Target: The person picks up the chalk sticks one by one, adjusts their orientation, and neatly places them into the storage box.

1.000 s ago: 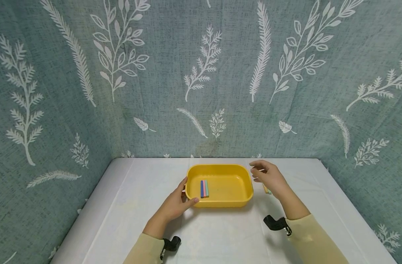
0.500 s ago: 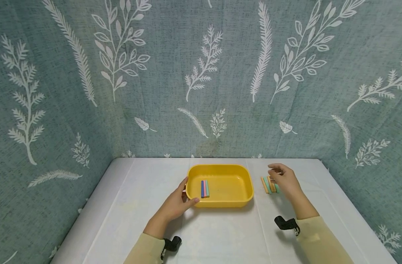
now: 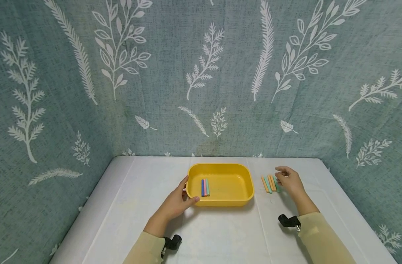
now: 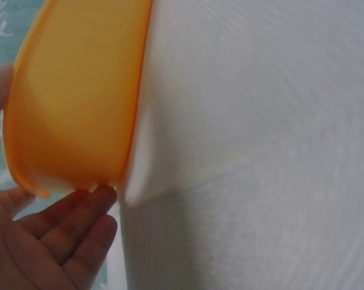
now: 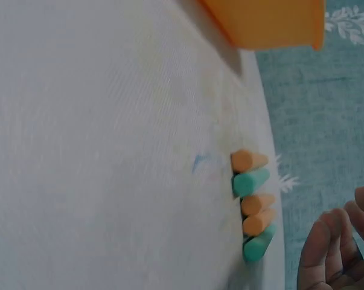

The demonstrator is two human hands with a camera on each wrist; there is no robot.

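A yellow plastic tray sits mid-table. Inside its left part lie a blue, a pink and a green chalk stick, side by side. My left hand holds the tray's left end, thumb over the front rim and fingers against the end wall, as the left wrist view shows. Right of the tray is a row of several orange and green chalk sticks. Over the row's right end hovers my right hand, fingers bent and nothing between them. In the right wrist view the fingertips stand apart from the nearest green chalk.
A white cloth covers the table. Teal leaf-patterned fabric rises at the back and both sides. A black wrist camera is strapped on each arm. A small blue mark shows on the cloth near the chalk row.
My right hand has moved right, from beside the tray to above the right end of the chalk row, uncovering most of the row. The left hand and tray stay in place.
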